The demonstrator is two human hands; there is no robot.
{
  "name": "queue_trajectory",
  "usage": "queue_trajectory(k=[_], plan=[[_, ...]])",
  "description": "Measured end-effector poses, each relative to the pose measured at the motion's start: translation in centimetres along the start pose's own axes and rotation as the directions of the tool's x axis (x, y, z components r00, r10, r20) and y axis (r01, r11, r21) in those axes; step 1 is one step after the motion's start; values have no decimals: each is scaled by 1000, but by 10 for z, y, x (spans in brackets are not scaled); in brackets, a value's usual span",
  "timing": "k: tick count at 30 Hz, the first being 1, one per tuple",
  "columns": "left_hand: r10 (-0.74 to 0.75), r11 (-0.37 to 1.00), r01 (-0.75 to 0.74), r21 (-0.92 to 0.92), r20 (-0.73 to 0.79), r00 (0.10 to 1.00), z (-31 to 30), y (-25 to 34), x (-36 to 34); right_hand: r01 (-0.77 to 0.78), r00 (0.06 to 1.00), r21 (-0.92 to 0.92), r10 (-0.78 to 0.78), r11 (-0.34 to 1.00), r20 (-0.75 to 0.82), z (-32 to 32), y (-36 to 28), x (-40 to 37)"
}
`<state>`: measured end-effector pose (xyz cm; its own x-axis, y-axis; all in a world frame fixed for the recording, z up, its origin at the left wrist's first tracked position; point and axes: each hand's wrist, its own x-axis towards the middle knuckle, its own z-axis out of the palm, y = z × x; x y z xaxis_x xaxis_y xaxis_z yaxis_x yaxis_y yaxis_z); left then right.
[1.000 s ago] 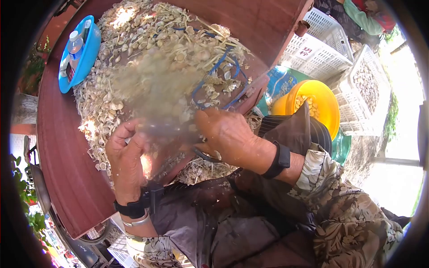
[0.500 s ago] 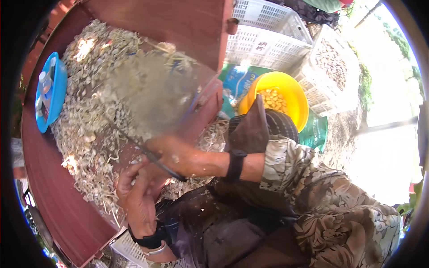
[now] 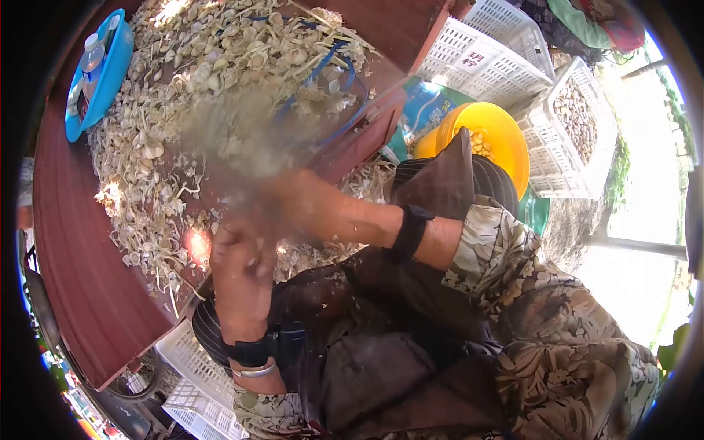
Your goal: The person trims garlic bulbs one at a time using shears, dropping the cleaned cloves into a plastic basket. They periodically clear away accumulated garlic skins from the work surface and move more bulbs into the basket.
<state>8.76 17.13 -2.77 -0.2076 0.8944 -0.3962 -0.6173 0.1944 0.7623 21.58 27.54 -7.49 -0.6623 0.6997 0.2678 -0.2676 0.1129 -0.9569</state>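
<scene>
My left hand [image 3: 243, 257] is raised at the near edge of the red table [image 3: 81, 271], its fingers curled; a smudge on the view blurs the fingertips, so what they hold does not show. Beside it and touching or nearly touching, my right hand [image 3: 304, 205] reaches in from the right, with its fingers smeared and hidden. A large heap of garlic heads and dry stalks [image 3: 161, 110] lies just beyond both hands. A blue strap [image 3: 339, 132] curls at the heap's right side.
At the far left, a blue basin [image 3: 121, 55] holds a bottle [image 3: 92, 62]. A yellow bucket [image 3: 513, 147] with peeled cloves stands by my knee. White crates [image 3: 480, 62] stand behind it, one filled with cloves [image 3: 576, 117]. Another white crate [image 3: 198, 359] is low at left.
The view has shifted, so the table and basin sit higher and the bucket further right. The dark thin tool seen earlier at my right hand no longer shows clearly. My hands remain close together.
</scene>
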Motion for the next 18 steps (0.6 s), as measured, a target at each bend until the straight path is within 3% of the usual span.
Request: queue_trajectory(k=[1, 3, 7, 9, 10, 11, 12, 14, 16, 18], plan=[[-36, 998, 36, -42, 10, 999, 3, 3, -2, -61, 998, 42, 61, 997, -4, -2, 0, 0], [-7, 989, 4, -149, -20, 1000, -3, 2, -1, -202, 972, 411, 233, 889, -26, -2, -3, -3], [5, 959, -57, -276, -188, 982, -6, 9, -2, -113, 993, 86, 115, 990, -14, -9, -20, -2], [46, 945, -74, -319, -97, 994, -20, 17, -20, -169, 986, -39, 169, 985, -6, -3, -30, -1], [95, 937, -115, -331, -76, 993, -31, 25, -36, -373, 927, 33, 374, 927, -18, 1, -42, 0], [186, 944, -229, -238, -188, 964, -35, 38, -60, -438, 898, 43, 440, 898, -33, 2, -44, 1], [330, 914, -380, -145, -279, 902, -46, 47, -88, -411, 909, 208, 416, 888, 21, -1, -46, 2], [580, 813, -507, 286, -472, 664, -85, 65, -129, -404, 914, 131, 404, 905, 31, -8, -44, 2], [560, 823, -490, 288, -563, 608, -153, 72, -178, -409, 910, 160, 415, 899, -10, -4, -61, 6], [366, 930, -256, 262, -706, 606, -252, 58, -238, -412, 907, 178, 421, 894, -12, -2, -63, 6]])
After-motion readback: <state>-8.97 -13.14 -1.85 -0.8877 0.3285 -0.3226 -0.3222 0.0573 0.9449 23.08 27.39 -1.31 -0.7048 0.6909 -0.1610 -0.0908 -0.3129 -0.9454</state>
